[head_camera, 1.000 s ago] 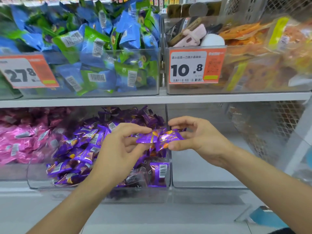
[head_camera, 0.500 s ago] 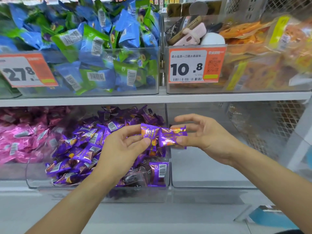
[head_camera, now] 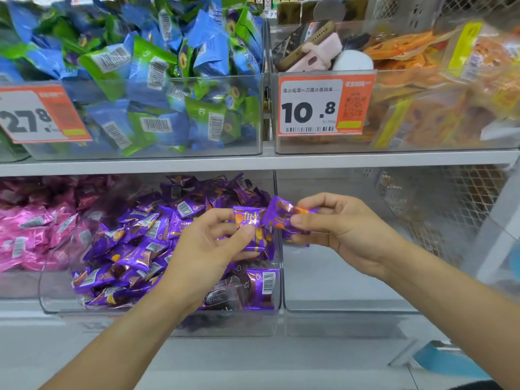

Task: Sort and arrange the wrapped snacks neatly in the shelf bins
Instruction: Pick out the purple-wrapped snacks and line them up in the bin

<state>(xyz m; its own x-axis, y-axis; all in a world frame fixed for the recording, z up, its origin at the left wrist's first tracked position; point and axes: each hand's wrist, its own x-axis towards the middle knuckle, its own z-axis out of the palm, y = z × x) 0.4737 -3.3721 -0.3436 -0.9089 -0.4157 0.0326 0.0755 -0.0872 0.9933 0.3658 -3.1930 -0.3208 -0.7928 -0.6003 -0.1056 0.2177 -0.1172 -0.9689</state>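
Observation:
My left hand [head_camera: 208,243] pinches a purple wrapped snack [head_camera: 250,229] between thumb and fingers, above the right end of the clear bin [head_camera: 157,312] heaped with purple snacks [head_camera: 135,249]. My right hand [head_camera: 343,232] pinches a second purple snack [head_camera: 281,213] just to the right, over the divider between that bin and the neighbouring clear bin [head_camera: 349,308], which holds no snacks that I can see. The two held snacks sit side by side, nearly touching.
Pink snacks [head_camera: 31,229] fill the lower left bin. On the upper shelf a bin of blue and green snacks [head_camera: 157,80] carries a 27.8 price tag [head_camera: 39,116]; a bin of orange packets [head_camera: 439,88] carries a 10.8 tag [head_camera: 323,106]. Wire mesh [head_camera: 439,209] stands at right.
Both hands have drifted slightly right and the two purple snacks, first overlapping flat between the hands, are now turned upright and held a little apart.

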